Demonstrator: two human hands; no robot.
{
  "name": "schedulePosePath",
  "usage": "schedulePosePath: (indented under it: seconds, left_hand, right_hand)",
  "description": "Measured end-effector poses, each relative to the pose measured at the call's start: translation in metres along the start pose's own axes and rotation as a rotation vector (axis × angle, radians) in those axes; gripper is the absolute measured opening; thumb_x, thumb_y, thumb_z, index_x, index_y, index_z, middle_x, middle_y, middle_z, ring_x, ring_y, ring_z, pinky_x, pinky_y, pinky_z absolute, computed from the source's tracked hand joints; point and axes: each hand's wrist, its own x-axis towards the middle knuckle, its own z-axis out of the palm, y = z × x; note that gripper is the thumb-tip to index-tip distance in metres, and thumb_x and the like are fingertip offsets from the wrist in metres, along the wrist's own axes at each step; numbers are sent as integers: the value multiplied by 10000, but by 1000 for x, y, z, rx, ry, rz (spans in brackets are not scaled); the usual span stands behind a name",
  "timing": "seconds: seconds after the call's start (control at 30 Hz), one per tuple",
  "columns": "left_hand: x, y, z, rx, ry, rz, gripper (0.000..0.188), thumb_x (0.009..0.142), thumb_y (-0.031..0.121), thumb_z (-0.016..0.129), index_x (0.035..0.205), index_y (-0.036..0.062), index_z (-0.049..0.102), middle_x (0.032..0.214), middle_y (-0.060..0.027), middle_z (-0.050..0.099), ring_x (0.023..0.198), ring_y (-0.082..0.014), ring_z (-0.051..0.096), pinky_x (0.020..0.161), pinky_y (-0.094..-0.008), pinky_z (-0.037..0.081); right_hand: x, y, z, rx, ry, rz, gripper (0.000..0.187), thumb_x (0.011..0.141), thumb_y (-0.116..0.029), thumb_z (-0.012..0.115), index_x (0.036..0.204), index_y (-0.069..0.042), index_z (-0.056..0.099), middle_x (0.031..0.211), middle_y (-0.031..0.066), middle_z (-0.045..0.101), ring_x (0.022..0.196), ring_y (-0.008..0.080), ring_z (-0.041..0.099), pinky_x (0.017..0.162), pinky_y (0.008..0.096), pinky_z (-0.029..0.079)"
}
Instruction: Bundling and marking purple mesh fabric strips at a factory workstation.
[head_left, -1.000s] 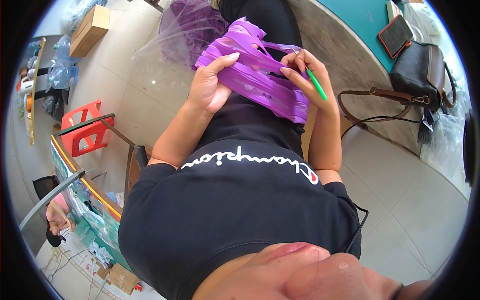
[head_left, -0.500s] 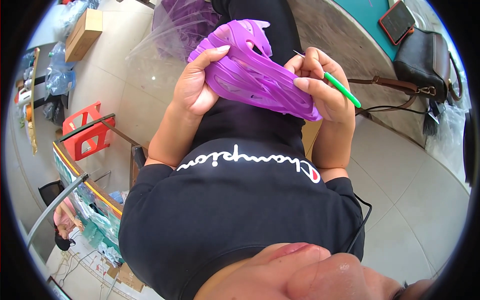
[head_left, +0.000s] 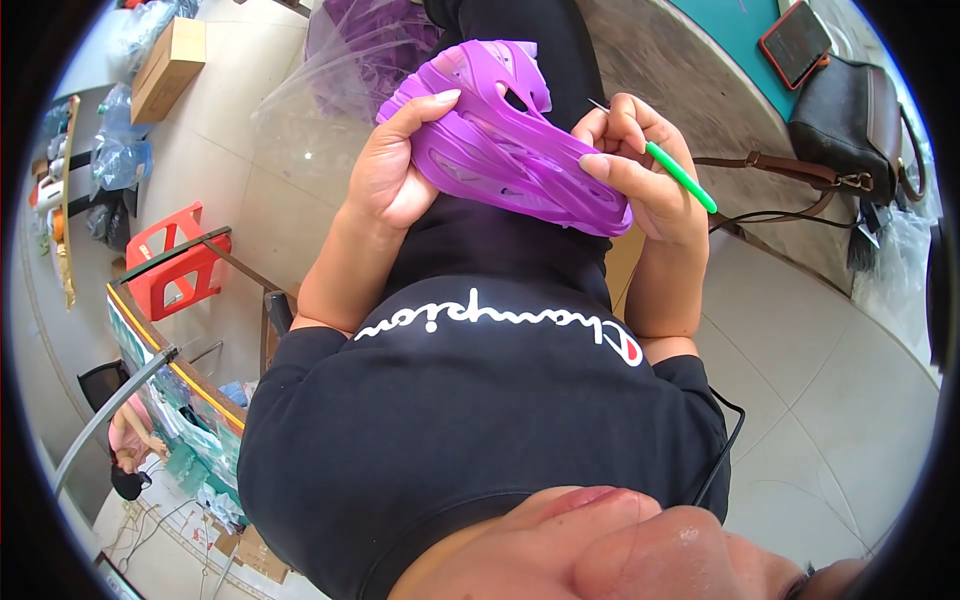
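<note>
A glossy purple moulded piece with curved ribs and cut-out openings, shaped like a shoe upper (head_left: 510,150), is held up above my lap. My left hand (head_left: 395,165) grips its left end, thumb on top and the other fingers hidden behind it. At the right end, my right hand (head_left: 645,170) rests its thumb on the purple edge. Those same right fingers are closed round a slim tool with a bright green handle (head_left: 680,177). Its thin pointed metal tip sticks out past the fingers, close to the purple piece.
Beyond my left hand lies a clear plastic bag (head_left: 350,70) with purple pieces inside. A black handbag (head_left: 845,130) and a phone (head_left: 795,45) are at the right by a green-topped table (head_left: 735,40). Left are a red stool (head_left: 175,260), a cardboard box (head_left: 168,70) and a seated person (head_left: 130,440).
The right end of the purple piece has shifted slightly left and up, turning a little. My right thumb and the green-handled tool have moved slightly left with it.
</note>
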Motion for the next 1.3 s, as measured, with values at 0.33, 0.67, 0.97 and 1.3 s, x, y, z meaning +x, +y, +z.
schedulePosePath:
  seconds: [0.33, 0.67, 0.97, 1.3]
  left_hand:
    - [-1, 1, 5, 10, 31, 4, 330, 887, 47, 581, 1208, -15, 536, 1103, -142, 644, 1019, -239, 642, 951, -376, 503]
    - [-1, 0, 2, 16, 63, -16, 297, 885, 56, 591, 1168, -28, 554, 1083, -140, 649, 999, -237, 648, 935, -377, 512]
    - [-1, 0, -1, 5, 48, -4, 302, 881, 55, 596, 1167, -30, 552, 1082, -143, 648, 993, -238, 650, 926, -376, 518]
    - [0, 0, -1, -1, 47, -15, 311, 884, 51, 585, 1182, -27, 546, 1107, -142, 640, 1014, -235, 642, 944, -376, 508]
  right_hand:
    - [0, -1, 2, -14, 36, -21, 367, 744, 69, 651, 766, -142, 353, 892, 125, 589, 726, 79, 539, 656, 194, 441]
    - [-2, -4, 2, -26, 41, -14, 354, 731, 53, 645, 771, -144, 353, 894, 122, 581, 734, 74, 522, 674, 190, 436]
    - [-2, -2, 2, -9, 34, -27, 345, 734, 38, 643, 775, -143, 352, 895, 121, 579, 733, 72, 516, 674, 187, 431]
    - [-2, 0, -2, -87, 63, -27, 370, 739, 55, 666, 766, -141, 353, 880, 104, 577, 707, 61, 492, 639, 184, 405]
